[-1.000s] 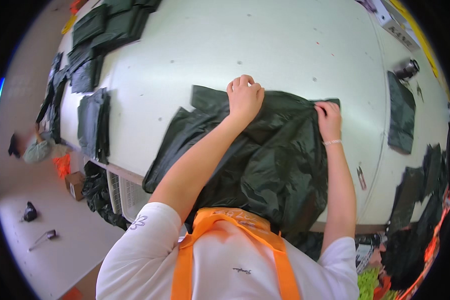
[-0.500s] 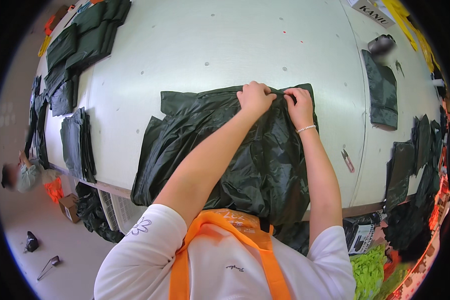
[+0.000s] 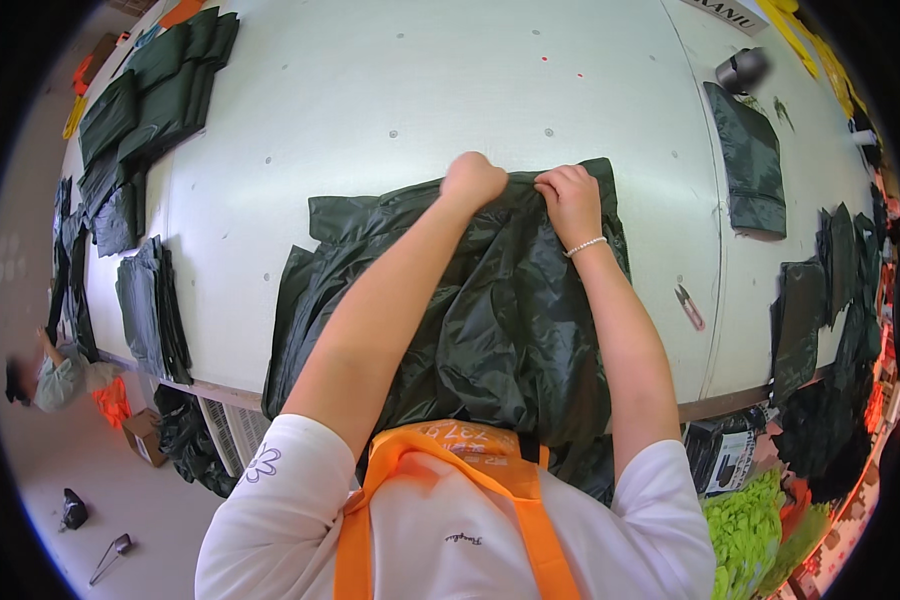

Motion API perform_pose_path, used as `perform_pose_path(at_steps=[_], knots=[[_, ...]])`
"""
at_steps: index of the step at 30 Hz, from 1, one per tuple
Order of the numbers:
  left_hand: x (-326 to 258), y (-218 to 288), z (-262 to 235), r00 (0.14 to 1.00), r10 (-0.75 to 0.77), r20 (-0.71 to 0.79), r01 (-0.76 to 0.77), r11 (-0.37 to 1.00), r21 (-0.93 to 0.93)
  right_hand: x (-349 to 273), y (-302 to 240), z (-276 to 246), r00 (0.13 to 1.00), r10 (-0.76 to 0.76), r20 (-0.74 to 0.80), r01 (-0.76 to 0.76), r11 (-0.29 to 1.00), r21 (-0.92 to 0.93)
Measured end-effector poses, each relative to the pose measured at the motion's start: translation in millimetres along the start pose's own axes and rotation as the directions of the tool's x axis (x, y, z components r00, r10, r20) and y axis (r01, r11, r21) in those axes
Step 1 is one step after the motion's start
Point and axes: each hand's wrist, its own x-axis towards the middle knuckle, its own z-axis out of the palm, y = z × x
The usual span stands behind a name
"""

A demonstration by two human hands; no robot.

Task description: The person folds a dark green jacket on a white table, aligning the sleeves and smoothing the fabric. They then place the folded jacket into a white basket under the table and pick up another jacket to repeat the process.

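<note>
A large piece of shiny dark green fabric [image 3: 480,310], gathered and wrinkled, lies on the pale table in front of me and hangs down over the near edge. Along its far edge runs a folded band. My left hand [image 3: 473,181] is closed at that band, knuckles up, with its fingertips hidden. To its right, my right hand [image 3: 573,197] pinches the same edge near the far right corner. A small gap separates the two hands. Both forearms cross over the fabric.
Thread snips [image 3: 690,308] lie right of the fabric. Dark folded pieces [image 3: 750,165] and a dark rounded container [image 3: 742,70] stand farther right. Stacks of dark green fabric [image 3: 150,100] fill the far left. A person [image 3: 58,375] is at the left edge.
My left hand has slid left along the band, widening the gap to my right hand. The right hand stays near the far corner. The whole view has shifted slightly.
</note>
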Motion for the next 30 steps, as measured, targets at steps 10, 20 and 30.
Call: perform_pose_path(at_steps=[10, 20, 30], knots=[[-55, -123, -109, 0.965, -0.055, -0.255, 0.095, 0.985, 0.146, -13, 4, 13, 0.991, 0.133, -0.021, -0.132, 0.991, 0.03], [-133, -230, -145, 0.862, -0.33, -0.383, 0.32, 0.943, -0.092, -37, 17, -30, 0.974, 0.225, -0.028, -0.224, 0.974, 0.028], [-160, -247, -102, 0.893, -0.248, -0.375, 0.052, 0.885, -0.462, -238, 153, -157, 0.772, 0.636, 0.018, -0.623, 0.761, -0.185]])
